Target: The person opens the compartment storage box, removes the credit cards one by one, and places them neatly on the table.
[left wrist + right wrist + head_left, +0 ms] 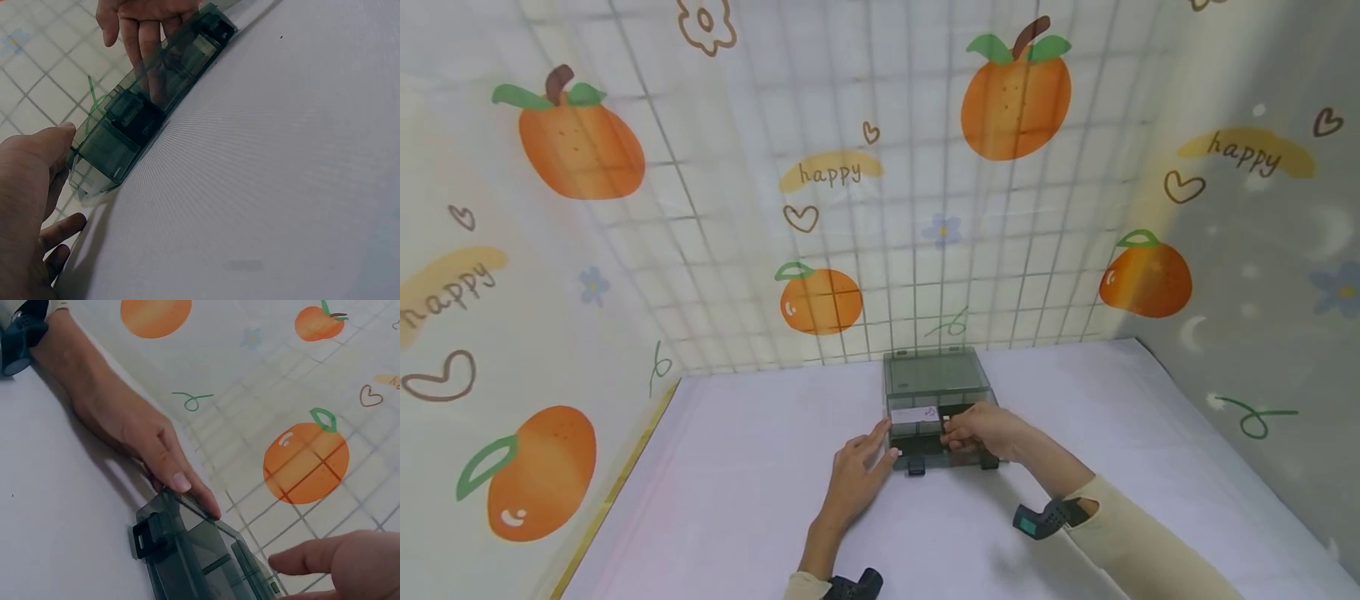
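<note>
While left hand (853,473) touches box (951,461) side, fingers extended, right hand (988,430) reaches inside; grip unclear.

Two hands (853,477) (988,429) — one box (936,373) (two latches (916,466) (990,461))

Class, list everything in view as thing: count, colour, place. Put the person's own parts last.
Box: 1, see-through grey-green, on the table
Lid: 1, grey-green, open at the box's back
Latches: 2, dark, box front
Card or label: 1, white, in the box
Table: 1, white, under the box
Backdrop: count unclear, mostly white, around the table
Printed oranges: 5 in the head view, orange, on the backdrop
Strip: 1, yellow, table's left edge
Wrist cameras: 2, dark, one per wrist
Sleeves: 2, cream, on the forearms
Left hand: 1, bare, at the box's left side
Right hand: 1, bare, at the box's right compartments
</note>
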{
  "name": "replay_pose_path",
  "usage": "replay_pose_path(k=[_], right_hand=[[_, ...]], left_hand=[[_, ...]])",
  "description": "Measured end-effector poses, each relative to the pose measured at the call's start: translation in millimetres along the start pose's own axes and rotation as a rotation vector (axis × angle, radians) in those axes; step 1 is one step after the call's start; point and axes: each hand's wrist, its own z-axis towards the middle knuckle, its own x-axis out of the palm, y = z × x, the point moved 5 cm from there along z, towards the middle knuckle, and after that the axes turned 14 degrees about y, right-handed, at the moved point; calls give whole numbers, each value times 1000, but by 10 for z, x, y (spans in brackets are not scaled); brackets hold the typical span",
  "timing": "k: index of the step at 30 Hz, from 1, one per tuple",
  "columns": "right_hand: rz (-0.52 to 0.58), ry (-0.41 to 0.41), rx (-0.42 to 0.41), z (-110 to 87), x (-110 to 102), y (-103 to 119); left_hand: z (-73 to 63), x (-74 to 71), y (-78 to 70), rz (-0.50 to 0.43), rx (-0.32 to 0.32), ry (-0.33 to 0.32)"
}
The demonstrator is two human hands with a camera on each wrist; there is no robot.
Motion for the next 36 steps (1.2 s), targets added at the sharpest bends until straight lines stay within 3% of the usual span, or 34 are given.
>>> replay_pose_path(k=[8,18,23,30,36], right_hand=[[-90,-66,-43,-55,45,59],[-304,-217,-35,-2,40,55],[-295,-247,-86,76,63,70],[-302,-309,-26,111,77,43],[-310,-298,-33,131,131,26]], left_hand=[[-8,-29,-18,13,12,-23],[-8,-30,5,20,3,-14],[-16,-37,-5,3,9,-24],[-20,-15,-35,10,18,-23],[-21,-8,-20,23,13,-24]])
